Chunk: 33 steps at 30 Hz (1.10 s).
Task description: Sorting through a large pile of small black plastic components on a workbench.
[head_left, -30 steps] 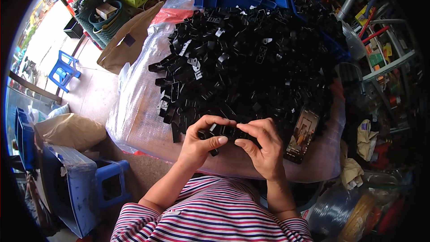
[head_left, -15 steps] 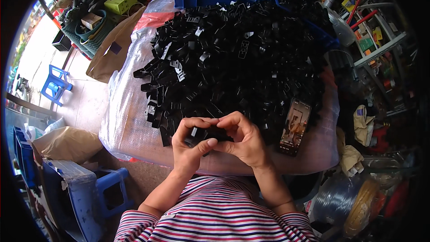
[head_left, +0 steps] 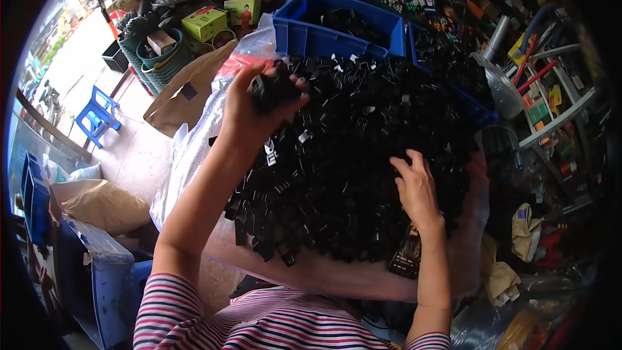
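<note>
Our left hand (head_left: 243,107) curls around black plastic parts (head_left: 272,91), presumably to keep them from dropping, while our right hand (head_left: 418,188), fingers loosely spread, is over the black heap (head_left: 343,175).

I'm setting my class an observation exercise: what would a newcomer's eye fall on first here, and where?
The big heap of black parts fills the middle and draws the eye first. Next come the left hand, gripping dark pieces at the heap's far left, and the right hand over its right side. Beyond the heap stands a bright blue bin with black pieces inside.
</note>
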Each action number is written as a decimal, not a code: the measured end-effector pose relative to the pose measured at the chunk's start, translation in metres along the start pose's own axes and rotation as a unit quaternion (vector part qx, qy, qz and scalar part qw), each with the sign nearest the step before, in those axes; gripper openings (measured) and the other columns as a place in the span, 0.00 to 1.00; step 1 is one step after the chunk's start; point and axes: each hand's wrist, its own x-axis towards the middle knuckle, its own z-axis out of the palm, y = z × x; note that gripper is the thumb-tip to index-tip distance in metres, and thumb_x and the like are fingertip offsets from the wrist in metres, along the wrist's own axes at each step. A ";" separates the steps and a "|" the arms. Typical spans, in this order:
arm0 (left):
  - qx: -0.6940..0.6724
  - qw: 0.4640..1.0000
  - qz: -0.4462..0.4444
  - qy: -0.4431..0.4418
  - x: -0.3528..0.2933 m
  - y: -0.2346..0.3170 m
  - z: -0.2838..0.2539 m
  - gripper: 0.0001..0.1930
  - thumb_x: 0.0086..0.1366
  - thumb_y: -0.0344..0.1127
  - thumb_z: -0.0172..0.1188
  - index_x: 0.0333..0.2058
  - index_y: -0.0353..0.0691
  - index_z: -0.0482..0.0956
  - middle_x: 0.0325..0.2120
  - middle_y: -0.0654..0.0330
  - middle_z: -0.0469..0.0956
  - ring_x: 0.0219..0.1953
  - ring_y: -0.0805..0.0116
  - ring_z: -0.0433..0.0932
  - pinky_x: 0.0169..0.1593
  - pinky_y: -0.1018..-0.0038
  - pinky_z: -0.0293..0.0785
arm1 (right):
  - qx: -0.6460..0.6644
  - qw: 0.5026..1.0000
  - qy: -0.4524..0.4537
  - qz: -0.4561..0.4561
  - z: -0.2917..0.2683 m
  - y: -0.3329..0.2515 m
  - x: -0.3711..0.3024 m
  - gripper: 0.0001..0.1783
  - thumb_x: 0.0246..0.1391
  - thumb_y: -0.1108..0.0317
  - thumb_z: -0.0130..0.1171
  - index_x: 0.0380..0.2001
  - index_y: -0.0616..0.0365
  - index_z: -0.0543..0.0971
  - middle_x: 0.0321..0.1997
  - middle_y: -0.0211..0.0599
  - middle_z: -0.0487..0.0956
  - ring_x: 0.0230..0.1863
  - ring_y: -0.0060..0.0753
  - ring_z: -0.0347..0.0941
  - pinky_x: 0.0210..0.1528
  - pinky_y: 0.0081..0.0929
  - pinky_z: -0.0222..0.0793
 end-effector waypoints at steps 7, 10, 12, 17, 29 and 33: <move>0.224 0.960 0.158 -0.056 0.163 0.059 0.121 0.34 0.51 0.59 0.57 0.54 0.48 0.67 0.49 0.54 0.68 0.52 0.58 0.65 0.54 0.54 0.58 | 0.093 0.996 0.000 0.017 0.018 0.003 0.000 0.20 0.44 0.81 0.60 0.45 0.60 0.75 0.52 0.48 0.68 0.43 0.47 0.74 0.44 0.34 0.72; 0.521 0.710 0.391 -0.266 0.086 0.005 0.090 0.12 0.55 0.39 0.59 0.33 0.36 0.79 0.31 0.61 0.79 0.35 0.70 0.78 0.41 0.72 0.73 | 0.125 0.991 0.047 -0.004 0.007 0.004 -0.013 0.19 0.44 0.83 0.57 0.43 0.62 0.76 0.50 0.46 0.72 0.38 0.45 0.73 0.42 0.33 0.72; 0.697 0.598 0.311 -0.244 0.037 -0.024 0.044 0.12 0.49 0.38 0.62 0.33 0.41 0.80 0.28 0.55 0.77 0.33 0.60 0.77 0.40 0.70 0.73 | 0.078 0.994 0.060 -0.055 0.004 -0.003 0.000 0.19 0.44 0.84 0.55 0.43 0.62 0.76 0.50 0.45 0.72 0.39 0.44 0.72 0.42 0.33 0.72; 0.843 0.402 0.336 -0.124 -0.032 -0.039 -0.025 0.16 0.49 0.36 0.65 0.39 0.44 0.77 0.34 0.58 0.73 0.40 0.57 0.71 0.43 0.65 0.68 | -0.041 0.978 0.097 -0.182 0.014 -0.042 0.054 0.21 0.45 0.82 0.49 0.45 0.59 0.77 0.50 0.37 0.74 0.43 0.37 0.69 0.45 0.32 0.68; 0.855 0.310 0.396 -0.126 -0.047 -0.050 -0.054 0.22 0.50 0.32 0.60 0.47 0.51 0.73 0.34 0.60 0.70 0.39 0.62 0.69 0.39 0.68 0.63 | 0.229 0.957 0.138 -0.116 0.021 -0.116 0.016 0.19 0.43 0.65 0.67 0.38 0.57 0.73 0.31 0.37 0.72 0.33 0.38 0.71 0.36 0.30 0.70; 0.835 0.339 0.415 -0.123 -0.037 -0.049 -0.054 0.19 0.52 0.24 0.56 0.44 0.48 0.76 0.32 0.58 0.72 0.36 0.61 0.73 0.38 0.68 0.67 | 0.397 0.913 0.096 -0.006 0.019 -0.128 -0.028 0.18 0.50 0.61 0.64 0.39 0.58 0.73 0.27 0.32 0.70 0.22 0.22 0.67 0.24 0.21 0.66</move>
